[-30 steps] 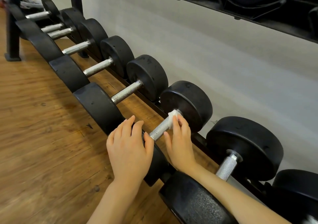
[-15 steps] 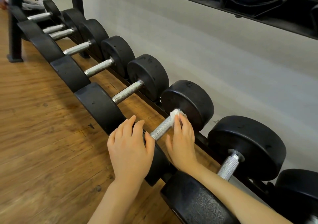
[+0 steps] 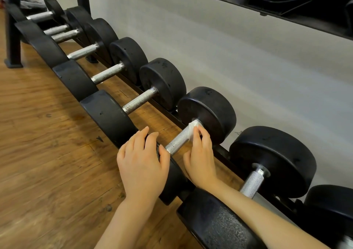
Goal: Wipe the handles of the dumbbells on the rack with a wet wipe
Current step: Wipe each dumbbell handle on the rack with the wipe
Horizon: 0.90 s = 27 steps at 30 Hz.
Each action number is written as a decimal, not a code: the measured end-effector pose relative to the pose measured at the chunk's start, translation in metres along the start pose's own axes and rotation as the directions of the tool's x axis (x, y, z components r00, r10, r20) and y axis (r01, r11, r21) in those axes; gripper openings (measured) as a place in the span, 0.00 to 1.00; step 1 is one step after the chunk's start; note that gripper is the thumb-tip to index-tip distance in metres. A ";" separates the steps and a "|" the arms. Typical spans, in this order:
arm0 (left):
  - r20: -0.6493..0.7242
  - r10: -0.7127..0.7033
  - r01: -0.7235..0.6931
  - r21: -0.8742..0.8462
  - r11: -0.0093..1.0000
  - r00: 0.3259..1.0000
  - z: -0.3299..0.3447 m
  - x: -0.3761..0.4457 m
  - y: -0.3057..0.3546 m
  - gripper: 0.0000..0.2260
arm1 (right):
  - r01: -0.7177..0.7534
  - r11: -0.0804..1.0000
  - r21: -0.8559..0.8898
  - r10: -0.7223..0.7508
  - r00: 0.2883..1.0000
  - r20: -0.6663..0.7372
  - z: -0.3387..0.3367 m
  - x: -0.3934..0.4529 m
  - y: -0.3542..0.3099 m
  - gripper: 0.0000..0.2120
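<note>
At frame centre, the right hand [image 3: 200, 153] held a small white wet wipe [image 3: 192, 129] round the knurled silver dumbbell handle [image 3: 178, 140] (far end), while the left hand [image 3: 142, 162] rested flat on the near black weight head [image 3: 172, 176], its grip wide.

This is a gym, in its free-weights corner. A long row of black round-headed dumbbells [image 3: 162, 88] with knurled steel handles runs from 5 o'clock up to 11 o'clock on a low black rack [image 3: 227, 153]. An upper rack tier [image 3: 286, 7] crosses at 1 o'clock. Underfoot is wood-plank flooring [image 3: 47, 153]; behind stands a plain grey wall [image 3: 248, 57].
</note>
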<state>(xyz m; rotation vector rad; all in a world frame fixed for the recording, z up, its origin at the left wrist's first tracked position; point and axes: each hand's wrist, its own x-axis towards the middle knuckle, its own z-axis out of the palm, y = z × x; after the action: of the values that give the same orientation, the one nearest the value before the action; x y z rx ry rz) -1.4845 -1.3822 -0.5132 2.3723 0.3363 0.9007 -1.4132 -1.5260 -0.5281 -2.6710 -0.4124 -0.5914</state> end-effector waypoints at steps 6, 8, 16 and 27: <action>0.007 -0.003 0.003 0.000 1.000 1.000 0.000 0.000 -0.001 0.22 | 0.056 0.998 0.006 -0.056 0.998 0.027 -0.002 -0.002 0.002 0.35; 0.004 0.003 -0.003 -0.003 1.000 1.000 0.000 0.000 -0.001 0.22 | -0.046 0.997 0.057 0.046 0.999 -0.002 -0.001 -0.001 0.001 0.36; 0.009 0.003 -0.003 0.008 1.000 1.000 0.001 0.000 -0.002 0.22 | 0.029 0.998 0.056 -0.030 1.000 0.008 -0.002 -0.002 0.002 0.37; 0.008 -0.001 0.001 0.006 1.000 1.000 0.000 -0.001 -0.001 0.22 | 0.013 0.997 0.075 -0.011 1.000 -0.029 0.001 -0.001 0.003 0.36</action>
<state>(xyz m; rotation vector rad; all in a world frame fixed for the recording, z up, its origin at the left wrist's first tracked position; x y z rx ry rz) -1.4854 -1.3816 -0.5144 2.3802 0.3375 0.8906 -1.4128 -1.5281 -0.5298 -2.5868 -0.4338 -0.6051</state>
